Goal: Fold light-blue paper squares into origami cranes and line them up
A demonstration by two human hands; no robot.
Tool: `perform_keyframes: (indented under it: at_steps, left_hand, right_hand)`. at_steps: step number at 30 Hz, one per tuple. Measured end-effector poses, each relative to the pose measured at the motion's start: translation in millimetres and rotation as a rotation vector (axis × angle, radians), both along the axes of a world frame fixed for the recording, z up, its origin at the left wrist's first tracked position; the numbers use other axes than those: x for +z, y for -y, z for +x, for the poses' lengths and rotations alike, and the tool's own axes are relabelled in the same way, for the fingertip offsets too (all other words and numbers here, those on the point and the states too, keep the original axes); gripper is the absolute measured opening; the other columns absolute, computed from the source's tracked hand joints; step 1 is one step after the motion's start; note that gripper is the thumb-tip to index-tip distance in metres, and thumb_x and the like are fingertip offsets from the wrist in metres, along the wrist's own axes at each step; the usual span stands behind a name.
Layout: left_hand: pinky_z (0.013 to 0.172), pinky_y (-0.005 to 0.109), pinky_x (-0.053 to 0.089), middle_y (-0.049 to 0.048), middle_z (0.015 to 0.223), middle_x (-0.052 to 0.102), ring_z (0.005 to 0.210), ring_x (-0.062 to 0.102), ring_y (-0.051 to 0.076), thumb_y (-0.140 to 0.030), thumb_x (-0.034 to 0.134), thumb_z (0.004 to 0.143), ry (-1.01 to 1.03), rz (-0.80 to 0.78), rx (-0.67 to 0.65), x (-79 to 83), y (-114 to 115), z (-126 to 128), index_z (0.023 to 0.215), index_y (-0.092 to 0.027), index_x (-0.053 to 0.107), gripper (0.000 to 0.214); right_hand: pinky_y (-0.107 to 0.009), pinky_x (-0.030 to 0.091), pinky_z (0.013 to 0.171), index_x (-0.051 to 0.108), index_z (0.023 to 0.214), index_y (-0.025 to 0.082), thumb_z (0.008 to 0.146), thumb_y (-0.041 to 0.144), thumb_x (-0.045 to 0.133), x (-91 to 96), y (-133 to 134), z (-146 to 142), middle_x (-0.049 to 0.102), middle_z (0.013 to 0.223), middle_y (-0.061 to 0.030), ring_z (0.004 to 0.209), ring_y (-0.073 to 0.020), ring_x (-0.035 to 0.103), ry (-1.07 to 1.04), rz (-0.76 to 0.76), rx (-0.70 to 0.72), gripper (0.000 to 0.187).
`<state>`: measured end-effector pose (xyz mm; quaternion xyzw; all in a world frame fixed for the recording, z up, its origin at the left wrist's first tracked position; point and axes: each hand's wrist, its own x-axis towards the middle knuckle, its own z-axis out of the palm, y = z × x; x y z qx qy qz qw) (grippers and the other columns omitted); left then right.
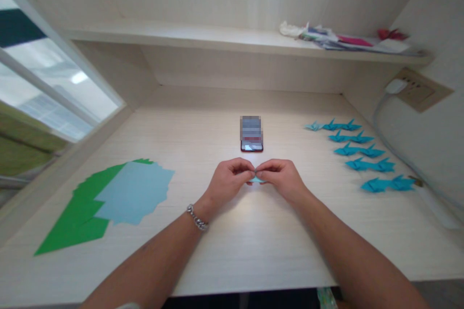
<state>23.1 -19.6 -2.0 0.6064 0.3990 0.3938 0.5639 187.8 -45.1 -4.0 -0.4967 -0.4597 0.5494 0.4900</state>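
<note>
My left hand [234, 175] and my right hand [282, 177] meet over the middle of the desk, both pinching a small piece of light blue paper [257, 179]. Most of that paper is hidden behind my fingers, so its folded shape cannot be made out. Just beyond my hands lies a phone [251, 133] with its screen lit. On the right, several blue origami cranes [358, 165] stand in rows. To the left, light blue paper sheets [136, 193] are fanned out over green paper sheets [78, 217].
A shelf [203, 38] runs across the back, with papers [348, 41] piled on its right part. A white charger [396, 86] sits in the wall socket [422, 91], and its cable [391, 147] trails down beside the cranes. A window [54, 82] is at the left.
</note>
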Motion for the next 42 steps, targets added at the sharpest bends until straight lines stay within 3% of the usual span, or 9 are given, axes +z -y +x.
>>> perform_keyframes:
  at_steps: [11, 29, 35, 42]
  left_hand:
    - [0.068, 0.027, 0.05, 0.0039, 0.075, 0.068, 0.069, 0.061, 0.014, -0.019, 0.066, 0.073, -0.082, 0.117, -0.002, -3.3, 1, -2, 0.078, -0.015, 0.069, 0.007]
    - [0.067, 0.026, 0.051, 0.0036, 0.074, 0.067, 0.067, 0.061, 0.012, -0.014, 0.066, 0.071, 0.044, -0.044, 0.004, -1.9, 0, 0, 0.08, -0.013, 0.066, 0.009]
    - [0.064, 0.024, 0.05, 0.003, 0.075, 0.064, 0.068, 0.061, 0.011, -0.018, 0.069, 0.073, 0.095, -0.019, 0.01, -9.9, -1, 1, 0.084, -0.013, 0.06, 0.015]
    - [0.063, 0.023, 0.049, 0.0004, 0.071, 0.063, 0.066, 0.061, 0.01, -0.015, 0.072, 0.068, 0.105, -0.017, 0.065, -7.3, -1, 0, 0.082, -0.015, 0.054, 0.022]
  right_hand:
    - [-0.03, 0.053, 0.06, 0.072, 0.075, 0.017, 0.061, 0.032, 0.077, -11.5, -5, 4, 0.069, 0.069, -0.0028, 0.061, -0.0136, 0.062, -0.047, -0.045, 0.003, 0.021]
    - [-0.029, 0.049, 0.064, 0.07, 0.075, 0.015, 0.063, 0.027, 0.074, -8.6, -5, 4, 0.07, 0.071, -0.0039, 0.062, -0.0137, 0.062, 0.147, 0.062, -0.03, 0.017]
    - [-0.027, 0.047, 0.061, 0.064, 0.077, 0.016, 0.064, 0.026, 0.074, -10.4, -2, -1, 0.067, 0.069, -0.0022, 0.062, -0.0133, 0.06, 0.108, 0.1, -0.032, 0.019]
    - [-0.026, 0.045, 0.058, 0.06, 0.074, 0.017, 0.061, 0.026, 0.075, -5.7, -1, -4, 0.063, 0.065, 0.0007, 0.058, -0.0118, 0.057, 0.046, 0.076, -0.051, 0.022]
